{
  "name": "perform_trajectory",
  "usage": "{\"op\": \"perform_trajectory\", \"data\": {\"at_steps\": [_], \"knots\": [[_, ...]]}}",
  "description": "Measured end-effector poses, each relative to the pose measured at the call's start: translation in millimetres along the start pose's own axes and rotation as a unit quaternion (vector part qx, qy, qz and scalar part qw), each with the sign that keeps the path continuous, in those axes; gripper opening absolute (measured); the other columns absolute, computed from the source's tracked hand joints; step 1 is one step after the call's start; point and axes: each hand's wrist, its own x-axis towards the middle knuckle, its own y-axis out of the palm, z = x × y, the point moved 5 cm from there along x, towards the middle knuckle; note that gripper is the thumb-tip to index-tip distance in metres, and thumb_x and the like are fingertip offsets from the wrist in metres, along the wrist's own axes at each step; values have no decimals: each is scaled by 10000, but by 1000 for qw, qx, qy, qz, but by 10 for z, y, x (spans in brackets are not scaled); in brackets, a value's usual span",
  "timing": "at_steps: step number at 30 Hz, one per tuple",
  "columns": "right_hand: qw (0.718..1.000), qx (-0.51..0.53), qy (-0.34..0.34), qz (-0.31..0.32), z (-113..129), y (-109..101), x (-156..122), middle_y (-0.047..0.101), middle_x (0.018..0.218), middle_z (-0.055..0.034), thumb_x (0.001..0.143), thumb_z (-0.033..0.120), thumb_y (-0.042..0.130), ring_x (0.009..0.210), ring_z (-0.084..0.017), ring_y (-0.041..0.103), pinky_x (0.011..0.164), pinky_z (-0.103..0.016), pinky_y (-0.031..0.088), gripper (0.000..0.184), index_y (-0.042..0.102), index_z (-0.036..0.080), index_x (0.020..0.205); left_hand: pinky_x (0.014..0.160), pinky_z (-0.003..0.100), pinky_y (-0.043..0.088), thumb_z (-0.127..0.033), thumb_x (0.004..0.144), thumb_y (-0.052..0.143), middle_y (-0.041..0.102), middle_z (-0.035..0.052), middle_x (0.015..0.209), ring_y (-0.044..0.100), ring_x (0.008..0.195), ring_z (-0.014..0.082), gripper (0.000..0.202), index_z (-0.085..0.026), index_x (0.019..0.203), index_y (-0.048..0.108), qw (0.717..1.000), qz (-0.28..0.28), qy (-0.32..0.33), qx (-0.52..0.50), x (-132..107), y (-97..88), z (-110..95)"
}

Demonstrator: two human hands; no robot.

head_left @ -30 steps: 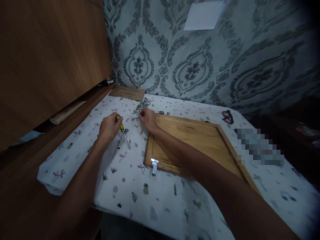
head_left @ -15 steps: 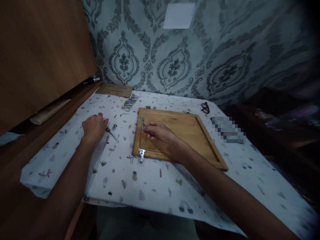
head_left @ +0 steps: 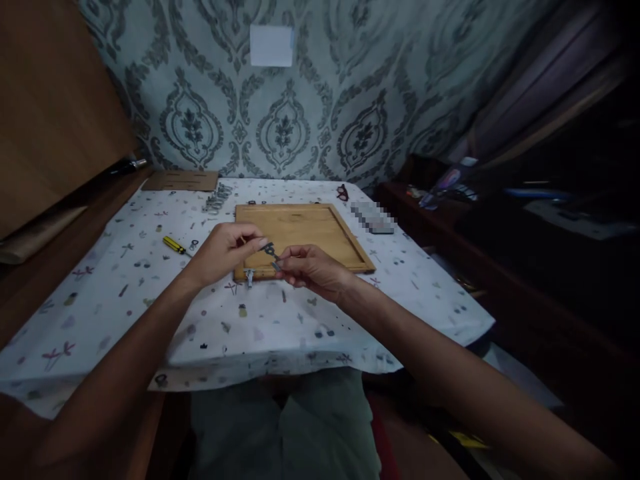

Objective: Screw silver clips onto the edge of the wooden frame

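Bracket: a small metal bracket (head_left: 270,250), held above the front rail of the wooden panel (head_left: 295,230), nearer the panel's front-left corner than its front-right.
Long axis: slanting, from the back-left end at the left fingertips down toward the right fingertips at the front; which end is the wider, I cannot tell.
Left hand: the left hand (head_left: 226,247) pinches the back-left end between thumb and fingers.
Right hand: the right hand (head_left: 313,270) pinches the near end, fingers curled.
Fitted bracket: a second bracket (head_left: 249,276) sits on the panel's front-left corner, its arm pointing toward the tabletop's front edge.
Writing: the flat object (head_left: 374,219) by the tabletop's (head_left: 300,337) right edge is pixelated, its face unreadable.
Change: half a second ago the right hand alone held the bracket and the left was at the yellow-and-black screwdriver (head_left: 174,245); now the screwdriver lies loose toward the tabletop's left edge.
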Motion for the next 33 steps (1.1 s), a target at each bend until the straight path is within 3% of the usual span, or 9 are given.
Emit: {"op": "perform_trajectory", "data": {"at_steps": [6, 10, 14, 19, 26, 29, 33], "knots": [[999, -1, -34, -1, 81, 37, -248, 683, 592, -22, 558, 244, 765, 425, -48, 467, 379, -160, 257, 221, 596, 160, 674, 574, 234, 337, -475, 843, 534, 569, 20, 684, 480, 662, 134, 356, -157, 727, 645, 1000, -10, 13, 5, -89, 15, -231], [997, 5, -71, -10, 89, 39, -362, 694, 626, -5, 597, 259, 739, 448, -62, 504, 420, -177, 318, 279, 619, 177, 835, 527, 237, 293, -467, 847, 528, 484, 1, 613, 412, 588, 115, 355, -166, 671, 593, 1000, -21, 3, 10, -118, 50, -268], [991, -3, -132, -16, 102, 29, -474, 708, 710, 4, 693, 327, 719, 533, -77, 578, 498, -197, 389, 280, 643, 198, 929, 500, 233, 257, -486, 856, 517, 384, -20, 584, 340, 543, 97, 379, -170, 649, 543, 1000, -11, -20, -5, -120, 87, -179], [985, -26, -171, -12, -16, 8, -511, 695, 703, 12, 696, 379, 774, 524, -83, 556, 485, -216, 373, 328, 682, 209, 961, 508, 226, 286, -484, 848, 523, 412, -24, 595, 371, 547, 94, 361, -166, 683, 559, 997, 60, -45, -32, -90, 180, -70], [989, -36, -143, -2, -317, 10, -340, 691, 688, -1, 685, 447, 805, 536, -87, 563, 514, -230, 411, 273, 708, 205, 767, 509, 227, 295, -486, 810, 531, 441, -23, 569, 388, 537, 95, 365, -160, 650, 565, 987, 144, -58, -39, 42, 317, 45], [991, -37, -128, -8, -406, 3, -241, 704, 702, -6, 703, 465, 789, 530, -83, 578, 514, -225, 420, 276, 712, 202, 736, 552, 236, 332, -488, 855, 485, 508, -7, 627, 443, 585, 113, 373, -158, 741, 619, 988, 138, -63, -24, 58, 280, 173], [994, -29, -104, -24, -497, -23, -127, 706, 685, -15, 756, 477, 747, 515, -79, 588, 491, -211, 420, 297, 706, 183, 745, 648, 249, 399, -510, 884, 507, 630, 40, 896, 550, 778, 160, 388, -170, 1003, 650, 991, 108, -79, 10, -83, 101, 441]]}}
